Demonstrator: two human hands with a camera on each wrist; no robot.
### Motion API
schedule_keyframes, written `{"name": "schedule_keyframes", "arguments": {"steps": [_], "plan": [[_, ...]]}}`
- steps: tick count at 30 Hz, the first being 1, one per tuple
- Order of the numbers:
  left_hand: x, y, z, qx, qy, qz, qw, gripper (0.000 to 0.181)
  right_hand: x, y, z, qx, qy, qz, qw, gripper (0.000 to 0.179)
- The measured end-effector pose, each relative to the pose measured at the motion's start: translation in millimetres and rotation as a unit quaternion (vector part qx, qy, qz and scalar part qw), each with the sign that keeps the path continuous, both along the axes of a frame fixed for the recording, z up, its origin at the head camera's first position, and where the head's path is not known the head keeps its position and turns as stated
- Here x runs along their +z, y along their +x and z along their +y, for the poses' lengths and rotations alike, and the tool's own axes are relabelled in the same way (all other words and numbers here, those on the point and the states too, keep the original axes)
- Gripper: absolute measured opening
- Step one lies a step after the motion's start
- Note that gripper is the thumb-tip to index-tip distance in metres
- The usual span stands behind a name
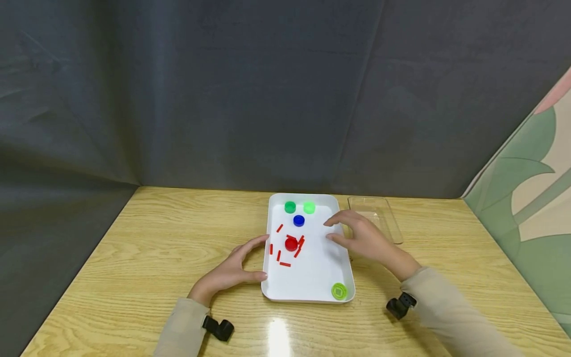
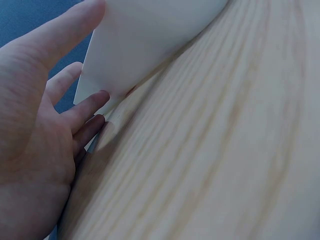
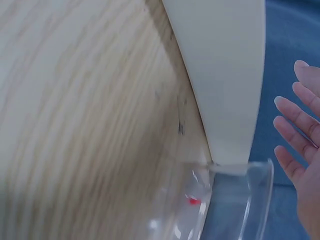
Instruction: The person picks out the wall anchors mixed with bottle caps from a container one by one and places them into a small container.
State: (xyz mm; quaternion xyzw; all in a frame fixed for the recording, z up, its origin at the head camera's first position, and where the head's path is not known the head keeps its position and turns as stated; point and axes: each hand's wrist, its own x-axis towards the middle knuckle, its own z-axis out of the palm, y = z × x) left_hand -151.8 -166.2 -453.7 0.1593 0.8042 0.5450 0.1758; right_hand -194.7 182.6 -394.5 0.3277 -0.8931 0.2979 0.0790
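Observation:
A white tray lies lengthwise on the table. My left hand rests against its left side, thumb and fingers spread; in the left wrist view the fingertips touch the tray wall. Over the tray's right edge hovers my right hand, fingers apart and holding nothing. Inside the tray, a red round cap sits among several short red sticks. Toward the far end are a dark green cap, a light green cap and a blue cap. A yellow-green cap lies in the near right corner.
A clear plastic box stands to the right of the tray, partly behind my right hand; the right wrist view shows its transparent wall beside the tray. A dark curtain hangs behind the wooden table.

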Motion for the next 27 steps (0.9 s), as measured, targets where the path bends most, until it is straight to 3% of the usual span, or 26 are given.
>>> {"name": "schedule_keyframes", "arguments": {"steps": [5,12,27], "plan": [[0.0,-0.4,0.1,0.001,0.000,-0.002,1.0000,0.085,-7.5,-5.1,-11.8,0.031,-0.016,-0.027,0.9990,0.025],[-0.3,-0.6,0.3,-0.002,0.002,-0.003,1.0000,0.085,-14.9,-14.0,-23.3,0.074,-0.035,-0.113,0.9902,0.027],[0.3,-0.9,1.4,-0.002,0.000,-0.001,1.0000,0.085,-15.9,-39.1,-47.9,0.121,0.030,-0.110,0.9861,0.018]]}}
